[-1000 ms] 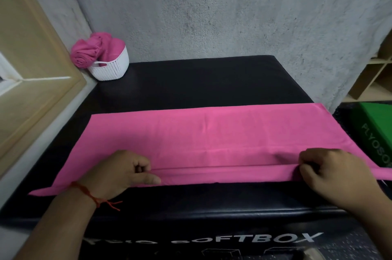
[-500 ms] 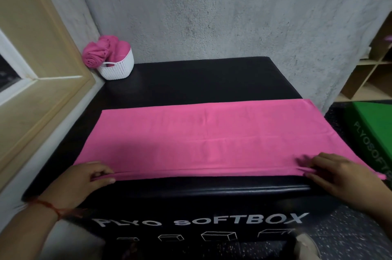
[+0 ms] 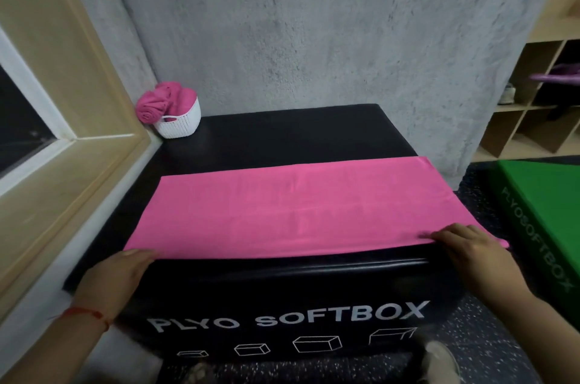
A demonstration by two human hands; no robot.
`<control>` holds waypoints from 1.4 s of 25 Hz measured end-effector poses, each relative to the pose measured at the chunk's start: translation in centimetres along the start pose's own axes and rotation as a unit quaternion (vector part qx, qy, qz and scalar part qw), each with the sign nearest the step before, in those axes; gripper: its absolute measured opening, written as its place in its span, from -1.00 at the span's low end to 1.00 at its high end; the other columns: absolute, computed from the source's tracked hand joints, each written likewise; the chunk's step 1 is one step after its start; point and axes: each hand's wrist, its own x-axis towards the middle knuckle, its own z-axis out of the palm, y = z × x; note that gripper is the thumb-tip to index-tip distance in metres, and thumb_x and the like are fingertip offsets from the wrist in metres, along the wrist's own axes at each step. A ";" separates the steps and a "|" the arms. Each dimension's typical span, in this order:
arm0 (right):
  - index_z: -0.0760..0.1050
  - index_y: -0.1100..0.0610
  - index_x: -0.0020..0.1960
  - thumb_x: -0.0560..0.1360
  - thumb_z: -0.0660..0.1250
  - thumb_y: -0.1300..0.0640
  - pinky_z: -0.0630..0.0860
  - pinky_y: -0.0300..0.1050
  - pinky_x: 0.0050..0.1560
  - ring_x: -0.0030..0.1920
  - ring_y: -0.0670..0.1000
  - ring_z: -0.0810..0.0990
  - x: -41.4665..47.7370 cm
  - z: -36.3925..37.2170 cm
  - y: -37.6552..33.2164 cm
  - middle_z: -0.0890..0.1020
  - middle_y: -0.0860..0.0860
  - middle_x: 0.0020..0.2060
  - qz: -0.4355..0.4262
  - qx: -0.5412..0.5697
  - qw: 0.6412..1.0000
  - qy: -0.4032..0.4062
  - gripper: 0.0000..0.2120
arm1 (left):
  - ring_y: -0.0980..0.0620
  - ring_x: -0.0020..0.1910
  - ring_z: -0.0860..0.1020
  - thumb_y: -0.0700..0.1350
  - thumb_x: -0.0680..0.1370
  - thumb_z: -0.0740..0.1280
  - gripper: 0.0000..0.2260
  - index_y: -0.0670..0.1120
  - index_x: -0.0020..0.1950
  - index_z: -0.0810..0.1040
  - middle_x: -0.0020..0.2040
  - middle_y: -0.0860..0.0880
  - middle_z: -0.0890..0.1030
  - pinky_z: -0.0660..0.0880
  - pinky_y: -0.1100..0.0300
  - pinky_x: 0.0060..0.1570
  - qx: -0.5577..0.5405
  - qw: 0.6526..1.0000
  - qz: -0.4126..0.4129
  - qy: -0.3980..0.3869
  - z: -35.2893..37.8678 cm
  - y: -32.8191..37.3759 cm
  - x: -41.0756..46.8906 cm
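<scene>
A long pink towel [image 3: 301,208] lies flat and folded lengthwise across the top of a black plyo soft box [image 3: 282,295]. My left hand [image 3: 116,277] rests at the towel's near left corner, fingers fairly straight, fingertips touching the near edge. My right hand [image 3: 467,252] lies on the near right corner with fingers spread over the fabric; whether it pinches the edge is unclear.
A white basket [image 3: 180,121] holding rolled pink towels [image 3: 157,101] stands at the box's back left corner against the grey wall. A wooden window frame [image 3: 78,120] runs along the left. A green soft box [image 3: 546,214] and wooden cubby shelves [image 3: 533,107] stand to the right.
Both hands slid apart along the towel's near edge to its two corners. The camera view pulled back and the near fold now lies flat at the box's front edge.
</scene>
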 end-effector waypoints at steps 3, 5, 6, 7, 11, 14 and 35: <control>0.65 0.03 0.30 0.48 0.48 0.32 0.53 0.16 -0.05 -0.05 0.16 0.56 2.4 -1.6 0.5 0.66 0.01 0.08 0.007 -0.047 0.998 0.039 -0.57 | -0.18 -0.09 0.69 -0.27 0.57 0.47 -0.81 -0.06 0.14 0.72 0.00 -0.08 0.72 0.63 -0.10 -0.05 -0.001 0.999 -0.025 0.020 -2.1 1.2 3.0; 0.61 0.02 0.30 0.52 0.31 0.23 0.50 0.19 -0.01 -0.06 0.22 0.59 5.3 -2.5 0.7 0.65 0.04 0.08 0.006 -0.070 0.996 0.058 -0.62 | -0.22 -0.10 0.63 -0.18 0.61 0.41 -0.89 -0.01 0.10 0.67 -0.05 -0.06 0.68 0.57 -0.11 -0.09 0.008 0.999 -0.024 0.027 -3.6 1.8 6.0; 0.59 0.02 0.30 0.49 0.25 0.17 0.49 0.20 0.01 -0.07 0.22 0.60 7.0 -2.8 0.7 0.65 0.04 0.06 0.002 -0.075 0.995 0.060 -0.59 | -0.20 -0.08 0.61 -0.13 0.63 0.39 -0.92 0.02 0.08 0.65 -0.06 -0.04 0.67 0.55 -0.10 -0.09 0.006 0.999 -0.029 0.025 -4.1 1.8 7.7; 0.58 0.02 0.29 0.45 0.21 0.14 0.48 0.20 0.02 -0.08 0.22 0.61 8.9 -3.0 0.6 0.64 0.04 0.04 -0.001 -0.080 0.995 0.062 -0.56 | -0.19 -0.07 0.61 -0.10 0.64 0.38 -0.94 0.04 0.06 0.63 -0.06 -0.03 0.66 0.53 -0.09 -0.07 -0.005 0.999 -0.040 0.021 -4.3 1.6 9.5; 0.58 0.02 0.22 0.41 0.13 0.12 0.43 0.21 0.10 -0.08 0.21 0.63 16.6 -2.3 1.0 0.63 0.05 -0.04 0.005 -0.093 0.992 0.086 -0.56 | -0.20 -0.06 0.61 -0.08 0.63 0.42 -0.97 0.05 0.00 0.63 -0.07 -0.06 0.66 0.51 -0.07 -0.02 -0.027 0.999 -0.042 -0.001 -3.2 0.2 16.1; 0.56 0.02 0.19 0.52 0.19 0.13 0.42 0.20 0.09 -0.08 0.21 0.63 22.4 0.0 1.7 0.63 0.03 -0.08 0.021 -0.105 0.992 0.068 -0.71 | -0.17 -0.07 0.60 0.05 0.66 0.34 -0.88 0.10 -0.06 0.60 -0.11 -0.04 0.63 0.51 -0.07 0.00 -0.044 0.998 -0.039 -0.031 -0.8 -1.4 21.0; 0.63 0.00 0.15 0.60 0.36 0.20 0.42 0.30 0.27 0.09 0.27 0.60 25.3 12.1 3.0 0.65 0.11 0.04 0.131 -0.013 0.990 0.048 -0.82 | -0.11 -0.11 0.61 0.24 0.60 0.36 -0.73 0.07 -0.14 0.56 -0.18 0.01 0.64 0.55 -0.07 0.01 -0.142 0.964 -0.219 -0.053 10.2 -2.4 25.6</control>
